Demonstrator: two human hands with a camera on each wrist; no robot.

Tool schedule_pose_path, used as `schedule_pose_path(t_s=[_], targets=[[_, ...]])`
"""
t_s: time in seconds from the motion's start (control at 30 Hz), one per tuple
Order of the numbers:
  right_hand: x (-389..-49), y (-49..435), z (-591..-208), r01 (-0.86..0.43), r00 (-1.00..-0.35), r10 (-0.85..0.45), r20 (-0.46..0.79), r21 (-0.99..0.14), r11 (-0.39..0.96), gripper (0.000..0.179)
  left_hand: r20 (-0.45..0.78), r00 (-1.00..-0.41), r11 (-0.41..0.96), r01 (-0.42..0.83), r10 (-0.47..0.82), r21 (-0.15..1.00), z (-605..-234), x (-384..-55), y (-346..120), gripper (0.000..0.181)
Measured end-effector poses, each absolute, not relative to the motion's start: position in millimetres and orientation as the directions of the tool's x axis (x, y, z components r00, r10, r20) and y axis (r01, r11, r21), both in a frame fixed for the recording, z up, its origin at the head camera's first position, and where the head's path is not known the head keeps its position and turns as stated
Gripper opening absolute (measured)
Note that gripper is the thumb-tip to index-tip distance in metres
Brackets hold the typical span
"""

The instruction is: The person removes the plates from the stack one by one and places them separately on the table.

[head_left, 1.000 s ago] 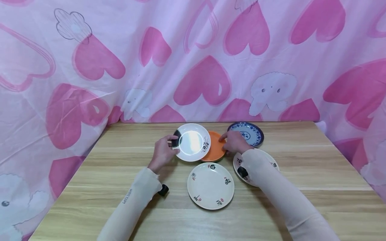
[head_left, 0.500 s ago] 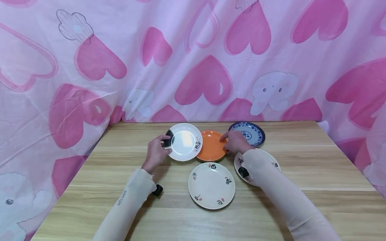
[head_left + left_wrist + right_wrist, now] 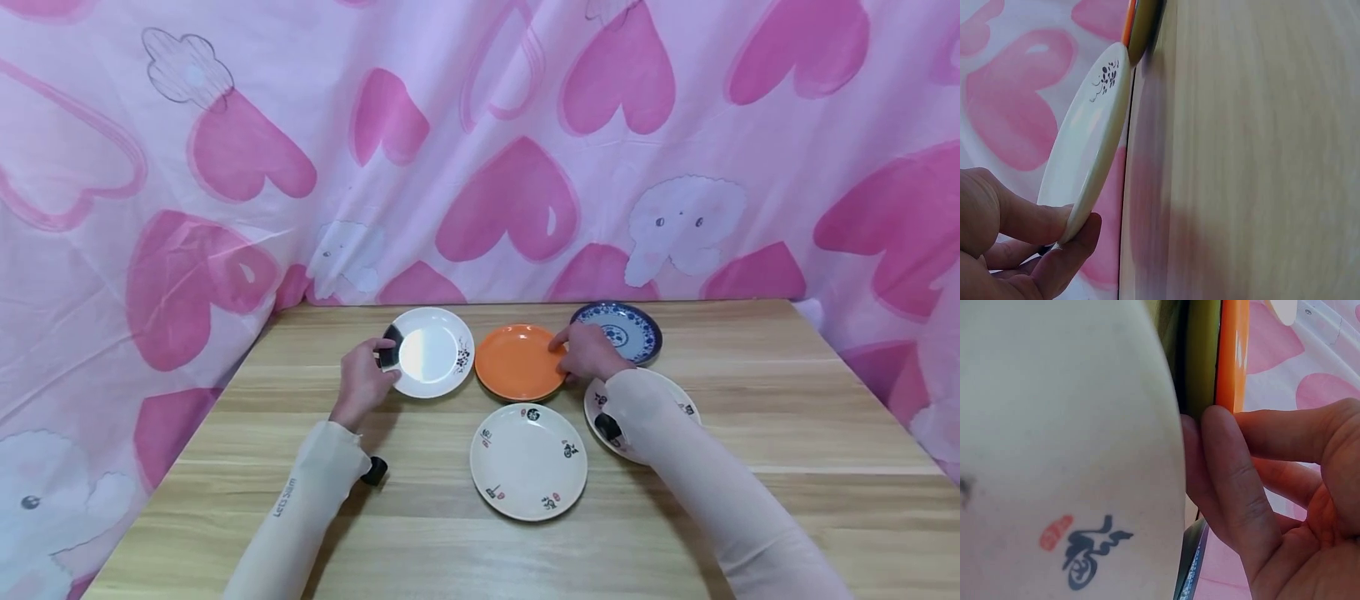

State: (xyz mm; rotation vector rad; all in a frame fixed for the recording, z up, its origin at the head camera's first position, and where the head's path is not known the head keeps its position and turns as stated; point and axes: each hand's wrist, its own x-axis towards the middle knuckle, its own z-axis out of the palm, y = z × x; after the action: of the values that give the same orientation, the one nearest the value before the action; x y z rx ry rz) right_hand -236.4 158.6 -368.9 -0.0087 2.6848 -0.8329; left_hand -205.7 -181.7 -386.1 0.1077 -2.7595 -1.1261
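Note:
My left hand (image 3: 362, 385) pinches the left rim of a white plate (image 3: 429, 354) with a black patch and a dark flower print. In the left wrist view this white plate (image 3: 1088, 144) is held above the tabletop, thumb on its upper face and fingers beneath. To its right sits an orange plate (image 3: 517, 362). My right hand (image 3: 591, 354) grips that plate's right rim. Seen from the right wrist, the orange plate (image 3: 1232, 356) lies on top of an olive-green plate (image 3: 1201, 362), with fingertips on both sides of the stacked rims.
A cream plate with small printed motifs (image 3: 528, 462) lies in front of the orange one. Another cream plate (image 3: 660, 396) is partly under my right forearm. Behind my right hand is a blue-patterned plate (image 3: 637, 329). A pink heart-print curtain (image 3: 506, 200) hangs along the wooden table's far edge.
My left hand has carried the white plate leftward, off the orange plate, which is now uncovered. My right hand has stayed at the orange plate's rim.

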Motion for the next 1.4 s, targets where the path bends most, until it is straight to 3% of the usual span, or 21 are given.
schedule_pose_path(t_s=[0.47,0.87,1.4], targets=[[-236.5,157.6,-369.8,0.099,-0.946,-0.095,-0.311,-0.555,0.826,0.045,0.147,-0.987,0.770,0.050,-0.058,0.636,-391.9,-209.1,-188.6,0.048],[-236.5,156.7,-369.6,0.102,-0.945,-0.097,-0.312,-0.564,0.819,0.045,0.142,-0.986,0.868,0.150,0.092,0.474,-390.8,-215.5,-191.9,0.047],[-235.6,156.6,-371.0,0.109,-0.947,-0.084,-0.310,-0.555,0.824,0.045,0.069,-0.994,0.884,0.110,0.089,0.454,-394.1,-226.3,-194.9,0.046]])
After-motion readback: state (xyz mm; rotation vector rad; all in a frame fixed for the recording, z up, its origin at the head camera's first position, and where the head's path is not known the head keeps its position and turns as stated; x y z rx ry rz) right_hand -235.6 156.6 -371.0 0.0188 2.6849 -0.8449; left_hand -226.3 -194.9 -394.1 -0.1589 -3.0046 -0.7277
